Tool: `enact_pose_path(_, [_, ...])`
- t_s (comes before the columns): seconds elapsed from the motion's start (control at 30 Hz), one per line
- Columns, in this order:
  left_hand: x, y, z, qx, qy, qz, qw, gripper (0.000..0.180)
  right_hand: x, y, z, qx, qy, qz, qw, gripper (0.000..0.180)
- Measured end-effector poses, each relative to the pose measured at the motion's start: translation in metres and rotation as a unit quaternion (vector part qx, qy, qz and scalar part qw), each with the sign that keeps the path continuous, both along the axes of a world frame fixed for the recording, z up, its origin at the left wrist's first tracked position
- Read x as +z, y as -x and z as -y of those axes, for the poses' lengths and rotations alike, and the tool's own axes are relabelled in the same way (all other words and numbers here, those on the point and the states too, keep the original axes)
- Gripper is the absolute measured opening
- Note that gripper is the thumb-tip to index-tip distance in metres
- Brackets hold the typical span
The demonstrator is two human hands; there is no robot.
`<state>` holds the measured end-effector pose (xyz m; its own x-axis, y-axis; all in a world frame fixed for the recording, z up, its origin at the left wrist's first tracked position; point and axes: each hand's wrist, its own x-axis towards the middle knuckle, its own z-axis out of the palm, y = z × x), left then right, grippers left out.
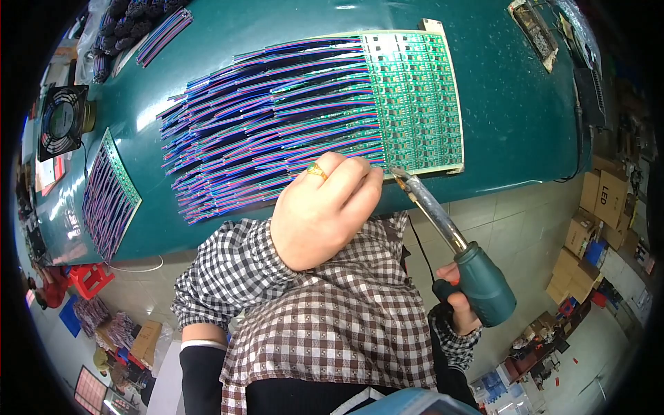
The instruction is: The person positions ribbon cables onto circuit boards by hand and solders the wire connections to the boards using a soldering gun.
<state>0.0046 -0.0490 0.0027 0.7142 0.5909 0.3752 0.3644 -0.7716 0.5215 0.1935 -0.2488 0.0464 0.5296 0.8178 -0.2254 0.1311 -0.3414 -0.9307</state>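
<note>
My right hand (456,304) is wrapped round the green handle of a soldering gun (487,285). Its metal barrel slants up to the left, and the tip is at the front edge of a green circuit-board panel (418,104), by the lowest wire row. My left hand (328,211), with a ring on one finger, is closed over the near edge of the wires, its fingertips close to the soldering tip. What those fingers pinch is hidden underneath. Rows of multicoloured ribbon wires (277,121) run leftward from the panel across the table.
On the green table (512,124), a smaller wired panel (114,197) lies left, below a black fan (63,123). Bundled wires (135,28) sit at the far left, a dirty metal tray (534,34) at the far right. A red stool (91,278) and cardboard boxes (600,194) stand beyond the table.
</note>
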Motion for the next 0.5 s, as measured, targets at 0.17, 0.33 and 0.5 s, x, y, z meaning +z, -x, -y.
enact_pose_path(0.17, [0.0011, -0.0008, -0.0009, 0.002, -0.002, 0.001, 1.0, 0.032, -0.0018, -0.0009, 0.0017, 0.004, 0.0, 0.008, 1.0, 0.064])
enact_pose_path(0.33, [0.0001, -0.0001, -0.0004, 0.005, 0.003, 0.003, 1.0, 0.032, -0.0013, -0.0009, 0.0011, 0.009, 0.011, 0.002, 1.0, 0.066])
enact_pose_path(0.5, [-0.0002, -0.0002, -0.0006, 0.004, 0.005, 0.003, 1.0, 0.031, -0.0007, -0.0006, 0.0, 0.007, 0.018, -0.003, 1.0, 0.068])
